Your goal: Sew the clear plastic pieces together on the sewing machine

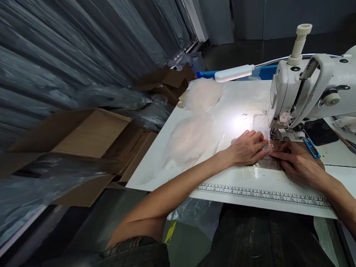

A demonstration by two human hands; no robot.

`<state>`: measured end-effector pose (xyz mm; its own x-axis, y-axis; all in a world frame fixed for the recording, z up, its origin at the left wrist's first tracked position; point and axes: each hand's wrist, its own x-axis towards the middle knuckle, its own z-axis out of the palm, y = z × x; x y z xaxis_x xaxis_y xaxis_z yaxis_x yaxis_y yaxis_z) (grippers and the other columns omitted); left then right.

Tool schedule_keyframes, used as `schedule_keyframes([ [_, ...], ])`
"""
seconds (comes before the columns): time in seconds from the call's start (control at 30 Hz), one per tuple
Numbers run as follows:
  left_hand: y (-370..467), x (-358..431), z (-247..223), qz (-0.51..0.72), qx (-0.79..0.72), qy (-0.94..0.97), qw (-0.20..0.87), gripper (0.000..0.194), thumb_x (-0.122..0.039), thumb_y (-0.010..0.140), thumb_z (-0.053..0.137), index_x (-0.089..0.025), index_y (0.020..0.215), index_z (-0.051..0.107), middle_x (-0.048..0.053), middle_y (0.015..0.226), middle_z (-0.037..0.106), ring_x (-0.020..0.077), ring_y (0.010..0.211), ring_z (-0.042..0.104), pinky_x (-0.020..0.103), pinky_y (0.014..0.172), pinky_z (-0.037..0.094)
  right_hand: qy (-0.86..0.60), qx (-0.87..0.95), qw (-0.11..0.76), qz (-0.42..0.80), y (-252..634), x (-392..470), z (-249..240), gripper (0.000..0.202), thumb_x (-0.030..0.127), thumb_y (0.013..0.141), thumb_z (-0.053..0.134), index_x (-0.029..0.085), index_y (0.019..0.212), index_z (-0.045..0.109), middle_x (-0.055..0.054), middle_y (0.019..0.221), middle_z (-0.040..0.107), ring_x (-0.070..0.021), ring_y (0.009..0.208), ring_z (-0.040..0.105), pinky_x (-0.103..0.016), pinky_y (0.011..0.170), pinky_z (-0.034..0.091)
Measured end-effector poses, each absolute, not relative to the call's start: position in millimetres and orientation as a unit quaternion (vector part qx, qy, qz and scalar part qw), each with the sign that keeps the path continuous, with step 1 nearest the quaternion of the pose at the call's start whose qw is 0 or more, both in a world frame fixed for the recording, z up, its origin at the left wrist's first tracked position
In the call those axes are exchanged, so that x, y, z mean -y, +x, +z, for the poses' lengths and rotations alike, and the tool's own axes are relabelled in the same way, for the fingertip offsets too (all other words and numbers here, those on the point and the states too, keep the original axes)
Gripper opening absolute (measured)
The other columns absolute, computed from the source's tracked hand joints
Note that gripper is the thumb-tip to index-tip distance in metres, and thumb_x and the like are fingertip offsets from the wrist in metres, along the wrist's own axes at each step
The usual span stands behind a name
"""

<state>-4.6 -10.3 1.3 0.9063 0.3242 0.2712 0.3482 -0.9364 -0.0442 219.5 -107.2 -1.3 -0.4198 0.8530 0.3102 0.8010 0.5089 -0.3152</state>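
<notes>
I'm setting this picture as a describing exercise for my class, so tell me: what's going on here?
A person sits at a white sewing machine on a white table. Their left hand and right hand lie flat on a clear plastic piece, pressing it down just in front of the needle. A small lamp lights the spot. Blue snips lie beside the right hand, a printed ruler runs along the table's near edge, and open cardboard boxes stand to the left.
</notes>
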Motion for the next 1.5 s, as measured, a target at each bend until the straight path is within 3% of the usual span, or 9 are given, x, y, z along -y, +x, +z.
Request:
schedule_keyframes([
  [0.13, -0.2, 14.5, 8.9, -0.088, 0.175, -0.977, 0.081, 0.045, -0.037, 0.104, 0.030, -0.008, 0.120, 0.059, 0.016, 0.122, 0.060, 0.0228, 0.093, 0.054, 0.035, 0.077, 0.040, -0.487, 0.843, 0.224, 0.050, 217.6, 108.1, -0.4, 0.035, 0.021, 0.093, 0.046, 0.028, 0.114, 0.074, -0.009, 0.096, 0.060, -0.0200, 0.089, 0.061, -0.036, 0.078, 0.057],
  [0.33, 4.0, 3.7, 12.4, -0.071, 0.168, -0.978, 0.103, 0.044, -0.037, 0.104, 0.033, -0.011, 0.125, 0.060, 0.012, 0.132, 0.060, 0.0231, 0.094, 0.055, 0.037, 0.082, 0.037, -0.504, 0.835, 0.219, 0.010, 216.0, 104.9, -1.1, 0.035, 0.023, 0.095, 0.045, 0.027, 0.117, 0.072, -0.012, 0.104, 0.060, -0.0221, 0.091, 0.061, -0.038, 0.075, 0.059],
  [0.6, -0.5, -4.2, 4.4, -0.107, 0.196, -0.975, 0.014, 0.047, -0.040, 0.104, 0.032, -0.013, 0.135, 0.054, 0.012, 0.144, 0.053, 0.0263, 0.110, 0.052, 0.042, 0.092, 0.035, -0.530, 0.822, 0.209, 0.010, 217.6, 100.8, -8.2, 0.035, 0.024, 0.095, 0.047, 0.029, 0.119, 0.071, -0.011, 0.107, 0.060, -0.0220, 0.090, 0.062, -0.036, 0.070, 0.059],
  [0.83, -0.2, -4.5, 0.7, -0.116, 0.201, -0.972, -0.033, 0.045, -0.038, 0.103, 0.035, -0.014, 0.136, 0.054, 0.013, 0.142, 0.055, 0.0292, 0.114, 0.052, 0.047, 0.095, 0.034, -0.519, 0.826, 0.222, 0.004, 214.6, 99.4, -6.6, 0.035, 0.024, 0.095, 0.045, 0.027, 0.116, 0.073, -0.012, 0.106, 0.059, -0.0221, 0.087, 0.060, -0.035, 0.066, 0.056],
  [1.5, 1.6, -1.8, -2.7, -0.129, 0.194, -0.972, 0.000, 0.048, -0.038, 0.103, 0.033, -0.010, 0.134, 0.055, 0.013, 0.143, 0.054, 0.0278, 0.111, 0.053, 0.045, 0.094, 0.035, -0.526, 0.819, 0.228, -0.004, 214.9, 100.1, -8.2, 0.035, 0.023, 0.095, 0.045, 0.027, 0.113, 0.074, -0.011, 0.103, 0.061, -0.0203, 0.086, 0.061, -0.035, 0.069, 0.057],
])
